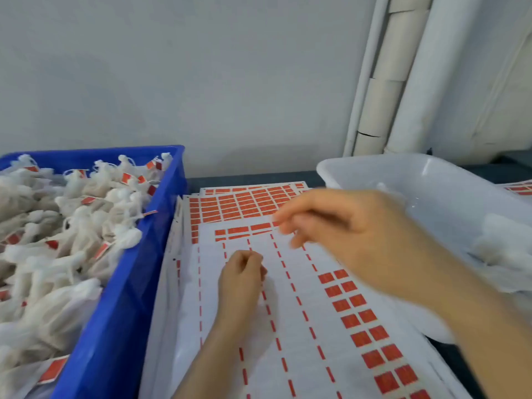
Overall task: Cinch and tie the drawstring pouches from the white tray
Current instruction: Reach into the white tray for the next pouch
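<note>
The white tray [374,171] stands at the right, and white mesh drawstring pouches [501,249] lie along its right side. My left hand [241,275] hovers low over the sticker sheets with its fingers curled into a loose fist, thumb against the forefinger; nothing shows in it. My right hand [336,226] is blurred by motion in front of the tray's near-left corner, above the sheets. Its fingers are loosely bent and point left, and I see no pouch in them.
A blue crate [149,254] at the left is heaped with tied white pouches bearing red labels [86,226]. Sheets of red stickers [288,326], partly peeled, cover the table between crate and tray. A grey wall and white pipes [403,82] stand behind.
</note>
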The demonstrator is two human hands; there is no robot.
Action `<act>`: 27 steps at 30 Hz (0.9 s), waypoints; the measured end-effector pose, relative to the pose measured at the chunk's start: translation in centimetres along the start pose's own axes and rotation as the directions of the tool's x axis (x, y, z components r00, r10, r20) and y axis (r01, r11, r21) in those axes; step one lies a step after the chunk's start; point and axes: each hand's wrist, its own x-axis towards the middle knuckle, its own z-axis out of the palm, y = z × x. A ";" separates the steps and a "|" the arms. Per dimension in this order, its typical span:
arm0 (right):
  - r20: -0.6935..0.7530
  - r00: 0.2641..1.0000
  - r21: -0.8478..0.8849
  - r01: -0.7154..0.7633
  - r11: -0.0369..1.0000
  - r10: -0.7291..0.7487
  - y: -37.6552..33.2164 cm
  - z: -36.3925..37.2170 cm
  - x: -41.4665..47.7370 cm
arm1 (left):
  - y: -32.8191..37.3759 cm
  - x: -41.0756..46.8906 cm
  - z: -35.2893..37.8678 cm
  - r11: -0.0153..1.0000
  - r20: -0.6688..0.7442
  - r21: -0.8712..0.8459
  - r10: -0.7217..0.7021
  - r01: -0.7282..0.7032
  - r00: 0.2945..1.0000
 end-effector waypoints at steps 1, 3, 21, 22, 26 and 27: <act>-0.063 0.996 -0.052 -0.064 0.997 0.061 1.4 -2.2 -0.5 | -0.1 -0.1 0.3 1.000 0.024 0.022 -0.003 0.002 1.000; -0.136 0.961 -0.161 -0.263 0.951 0.242 5.0 -5.9 -1.0 | -0.4 0.1 0.2 0.998 0.014 0.056 -0.003 0.002 1.000; -0.120 0.498 -0.750 -0.612 0.250 0.859 34.8 -18.9 -8.5 | -0.6 0.3 0.7 0.995 0.031 0.098 -0.003 0.000 1.000; -0.118 0.504 -0.762 -0.599 0.247 0.856 34.2 -18.2 -8.4 | -0.6 0.4 0.7 0.996 0.031 0.093 -0.002 -0.001 1.000; -0.067 0.566 -0.915 -0.364 0.176 0.822 31.2 -15.1 -8.6 | -0.8 0.4 0.8 0.996 0.041 0.095 -0.003 0.000 0.999; -0.067 0.576 -0.929 -0.333 0.159 0.815 30.4 -14.6 -8.4 | -0.8 0.4 0.8 0.995 0.043 0.096 -0.003 -0.001 0.999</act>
